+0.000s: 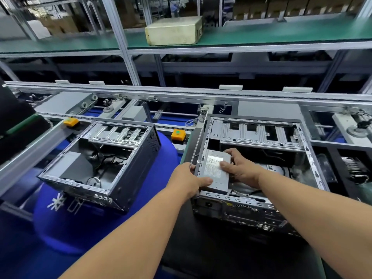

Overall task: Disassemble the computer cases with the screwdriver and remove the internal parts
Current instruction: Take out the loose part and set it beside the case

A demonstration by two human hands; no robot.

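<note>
Two opened computer cases lie on the bench. The left case (104, 162) sits on a blue mat with a dark block and loose cables inside. In the right case (261, 137) a grey power supply (215, 172) with a white label sits in the near left corner. My left hand (191, 180) grips the case's left wall and the power supply's near left edge, thumb on top. My right hand (241, 170) holds the power supply's right side, fingers curled over its top. No screwdriver is in view.
A conveyor rail (181, 93) runs behind the cases, with two orange-yellow stops (70, 121) (178, 134) on it. A pale box (174, 31) stands on the green upper shelf. A black block (14, 121) stands at the far left. Parts lie right of the right case.
</note>
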